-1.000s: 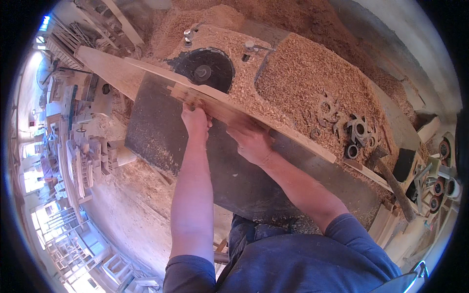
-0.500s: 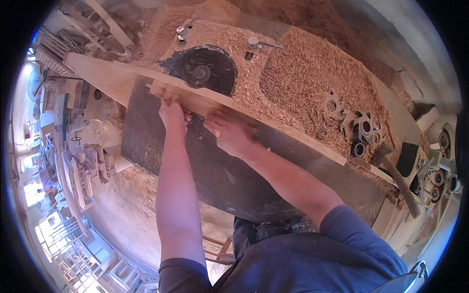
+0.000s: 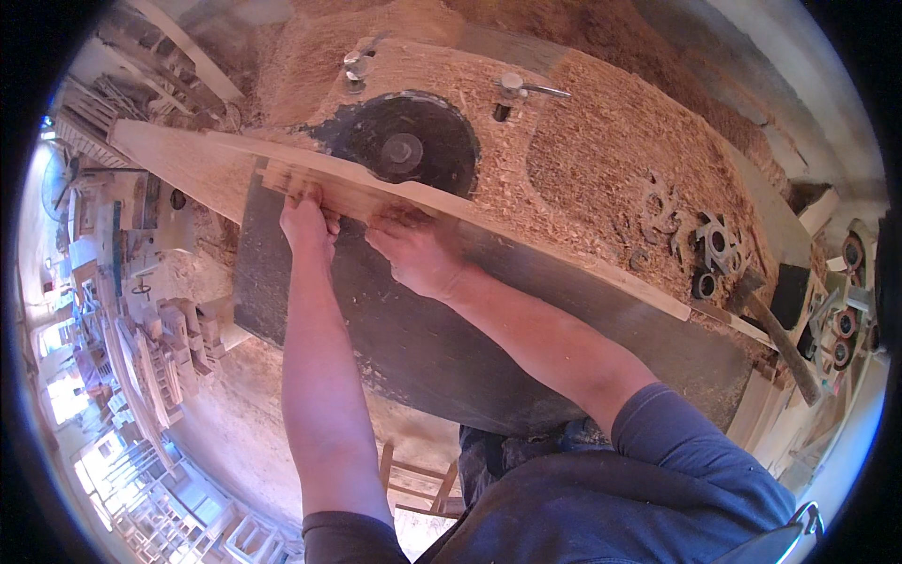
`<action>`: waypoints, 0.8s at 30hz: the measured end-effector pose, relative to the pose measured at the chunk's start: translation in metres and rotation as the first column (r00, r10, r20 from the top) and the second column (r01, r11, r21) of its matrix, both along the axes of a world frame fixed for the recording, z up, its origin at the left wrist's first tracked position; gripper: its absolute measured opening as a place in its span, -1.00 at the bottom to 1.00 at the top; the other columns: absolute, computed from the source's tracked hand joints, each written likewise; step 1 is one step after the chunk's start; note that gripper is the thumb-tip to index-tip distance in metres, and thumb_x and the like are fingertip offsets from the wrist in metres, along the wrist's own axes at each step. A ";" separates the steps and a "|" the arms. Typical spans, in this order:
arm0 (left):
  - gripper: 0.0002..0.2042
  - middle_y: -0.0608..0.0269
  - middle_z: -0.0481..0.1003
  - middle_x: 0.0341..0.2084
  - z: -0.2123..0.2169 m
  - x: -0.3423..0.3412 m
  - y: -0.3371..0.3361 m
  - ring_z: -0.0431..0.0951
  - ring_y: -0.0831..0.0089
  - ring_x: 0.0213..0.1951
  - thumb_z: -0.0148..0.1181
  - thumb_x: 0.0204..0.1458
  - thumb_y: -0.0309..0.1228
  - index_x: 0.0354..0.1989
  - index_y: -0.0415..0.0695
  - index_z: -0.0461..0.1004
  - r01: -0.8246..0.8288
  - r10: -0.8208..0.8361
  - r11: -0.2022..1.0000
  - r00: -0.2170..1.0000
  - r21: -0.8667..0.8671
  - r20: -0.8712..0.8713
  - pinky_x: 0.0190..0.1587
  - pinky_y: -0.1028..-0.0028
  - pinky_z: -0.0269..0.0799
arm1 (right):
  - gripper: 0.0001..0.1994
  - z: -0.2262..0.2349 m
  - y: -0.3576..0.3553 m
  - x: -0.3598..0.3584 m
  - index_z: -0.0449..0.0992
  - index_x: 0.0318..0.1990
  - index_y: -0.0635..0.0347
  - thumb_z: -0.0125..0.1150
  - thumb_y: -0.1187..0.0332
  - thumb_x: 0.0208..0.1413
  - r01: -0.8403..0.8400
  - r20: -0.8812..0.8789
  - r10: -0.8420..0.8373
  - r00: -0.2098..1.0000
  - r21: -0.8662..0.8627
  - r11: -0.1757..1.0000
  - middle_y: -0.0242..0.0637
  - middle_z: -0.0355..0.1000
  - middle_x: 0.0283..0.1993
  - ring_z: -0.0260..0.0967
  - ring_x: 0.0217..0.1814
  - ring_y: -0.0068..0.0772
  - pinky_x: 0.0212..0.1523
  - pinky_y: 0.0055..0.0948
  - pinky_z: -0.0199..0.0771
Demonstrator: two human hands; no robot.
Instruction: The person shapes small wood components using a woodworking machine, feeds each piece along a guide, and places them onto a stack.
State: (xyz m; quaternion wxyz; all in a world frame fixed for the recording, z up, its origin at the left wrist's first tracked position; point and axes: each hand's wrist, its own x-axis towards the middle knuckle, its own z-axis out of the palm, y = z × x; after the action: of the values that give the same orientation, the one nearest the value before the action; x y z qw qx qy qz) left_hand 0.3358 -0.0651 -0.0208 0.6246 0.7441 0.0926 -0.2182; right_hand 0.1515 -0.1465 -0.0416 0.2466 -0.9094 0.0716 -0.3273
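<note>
a woodworking shop is seen from above, with stacked wooden frames and chair parts (image 3: 141, 367) crowded toward eight and nine o'clock and a dusty floor below the machine. a dark steel machine table (image 3: 404, 348) fills the middle of the view, and its far half, from twelve to three o'clock, is buried under heaps of sawdust and shavings (image 3: 601, 160). a round black cutter plate (image 3: 404, 141) with a bright hub is set into the table at twelve o'clock, and two metal levers are seen just beyond it. a long wooden board (image 3: 526, 240) is laid slantwise across the table, running from ten o'clock to about four o'clock, its far edge lying just beside the cutter plate. the left hand (image 3: 307, 218) is pressed flat on the board at eleven o'clock, fingers spread over the wood. the right hand (image 3: 413, 252) is laid on the board just beside it, toward the centre, fingers apart and bearing down on the top face rather than closed around it. loose metal cutter heads (image 3: 714, 249) are scattered in the shavings at three o'clock, and a hammer-like tool (image 3: 780, 334) is rested near the table's end at four o'clock. a blue sleeve is seen at five o'clock.
</note>
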 end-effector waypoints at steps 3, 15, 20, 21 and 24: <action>-0.83 0.31 0.38 -0.68 0.000 0.013 0.004 0.26 0.54 -0.81 0.10 0.31 -0.41 0.02 -0.07 0.38 0.019 -0.019 0.999 1.000 0.033 0.019 -0.81 0.51 0.01 | -0.73 0.004 0.005 0.012 0.61 -0.16 0.05 0.25 0.44 -0.09 0.000 -0.092 -0.001 0.996 -0.002 1.000 -0.42 0.61 0.01 0.54 0.18 -0.38 0.22 -0.21 0.49; -0.42 0.27 0.43 -0.58 0.002 0.083 0.026 0.32 0.50 -0.76 0.12 0.30 -0.38 0.49 0.04 0.15 -0.063 0.062 0.997 0.998 0.045 0.024 -0.80 0.45 0.08 | -0.63 0.010 0.026 0.103 0.59 -0.10 0.12 0.28 0.53 -0.17 -0.102 -0.142 0.119 0.983 0.122 0.987 -0.26 0.58 0.02 0.49 0.23 -0.18 0.29 -0.22 0.46; -0.30 0.19 0.51 -0.45 -0.034 0.082 0.072 0.43 0.50 -0.60 0.17 0.26 -0.42 0.55 -0.16 0.02 -0.142 0.134 0.990 0.951 0.009 0.280 -0.64 0.48 0.29 | -0.60 -0.002 0.070 0.142 0.55 -0.02 0.12 0.29 0.49 -0.11 -0.188 -0.051 0.211 0.976 0.282 0.941 -0.13 0.50 0.12 0.40 0.27 0.01 0.32 0.05 0.36; -0.30 0.19 0.51 -0.44 -0.037 0.068 0.084 0.44 0.51 -0.58 0.17 0.26 -0.43 0.54 -0.20 0.02 -0.165 0.168 0.986 0.949 -0.031 0.267 -0.61 0.49 0.31 | -0.61 0.000 0.082 0.140 0.54 0.00 0.13 0.28 0.48 -0.08 -0.130 -0.067 0.145 0.987 0.183 0.974 -0.07 0.46 0.17 0.36 0.30 0.07 0.31 0.12 0.33; -0.29 0.22 0.48 -0.43 0.004 -0.003 0.104 0.41 0.52 -0.54 0.18 0.24 -0.46 0.53 -0.29 0.02 -0.205 0.212 0.976 0.970 -0.067 0.121 -0.53 0.52 0.30 | -0.62 -0.021 0.095 0.155 0.49 0.10 0.30 0.13 0.33 0.16 0.238 -0.100 -0.225 0.969 0.149 0.960 0.09 0.39 0.19 0.32 0.30 0.18 0.30 0.18 0.29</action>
State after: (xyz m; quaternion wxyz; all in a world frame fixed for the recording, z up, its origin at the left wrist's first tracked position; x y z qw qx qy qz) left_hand 0.3332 0.0388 -0.0168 0.6688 0.7253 0.1243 -0.1058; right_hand 0.3068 -0.0514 -0.0625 0.2755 -0.8847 0.2136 -0.3094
